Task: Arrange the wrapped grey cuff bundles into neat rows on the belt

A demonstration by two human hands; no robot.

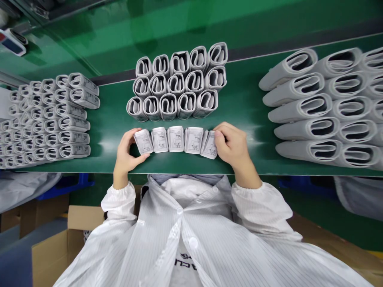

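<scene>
Several folded grey cloth bundles with printed diagrams stand in a short row on the green table point(110, 119), near its front edge. My left hand point(127, 153) has its thumb and fingers around the leftmost bundle point(144, 141). At the other end of the row, my right hand point(231, 144) grips the rightmost bundle point(209, 145), which tilts slightly. The middle bundle point(176, 138) stands between them, untouched. Just behind the row, rolled grey bundles point(176, 83) are stacked in 3 rows, their coiled ends facing me.
A large stack of similar bundles point(48, 119) fills the left side of the table. Wider grey rolls point(317, 107) are piled at the right. An open cardboard box point(50, 255) is on the floor at lower left. A white and red device point(12, 43) shows at upper left.
</scene>
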